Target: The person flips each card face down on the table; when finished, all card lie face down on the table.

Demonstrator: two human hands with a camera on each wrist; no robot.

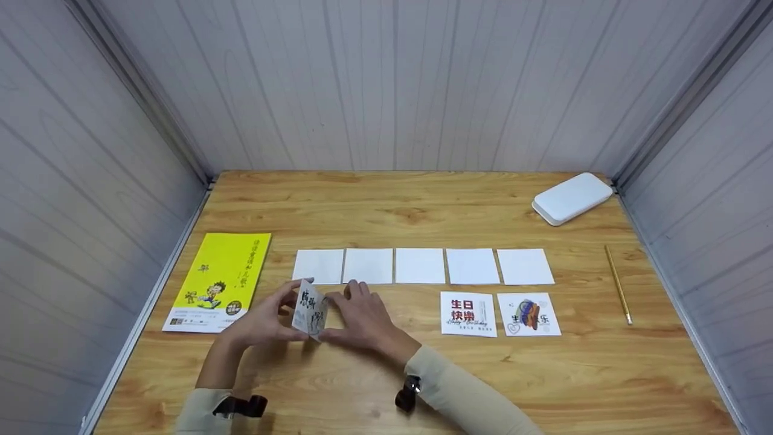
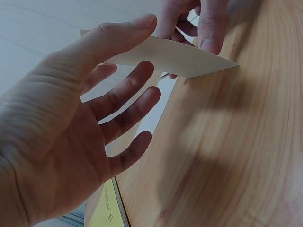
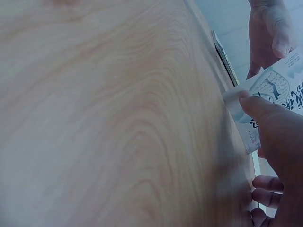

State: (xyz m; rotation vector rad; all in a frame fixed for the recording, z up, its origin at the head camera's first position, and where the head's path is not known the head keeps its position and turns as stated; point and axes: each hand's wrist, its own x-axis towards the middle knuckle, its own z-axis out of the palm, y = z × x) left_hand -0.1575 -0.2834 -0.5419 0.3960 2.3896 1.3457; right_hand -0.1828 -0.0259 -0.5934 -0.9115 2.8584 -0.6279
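Note:
Both hands hold a printed card (image 1: 310,309), raised on edge and slightly bent, with black brush-style characters on its face. My left hand (image 1: 266,320) grips its left side between thumb and forefinger; in the left wrist view the other fingers (image 2: 130,116) spread apart below the card's plain side. At the opposite side, my right hand (image 1: 365,320) pinches the card, its thumb (image 3: 258,105) lying on the printed face. One lower corner of the card appears to touch the table. Two printed cards lie to the right: one with red characters (image 1: 468,314), one with a colourful drawing (image 1: 529,315).
Several blank white cards (image 1: 419,266) form a row beyond the hands. A yellow book (image 1: 226,266) lies at the left. On the right are a white case (image 1: 572,198) near the back corner and a pencil (image 1: 617,284). Panels enclose the wooden table (image 1: 386,211).

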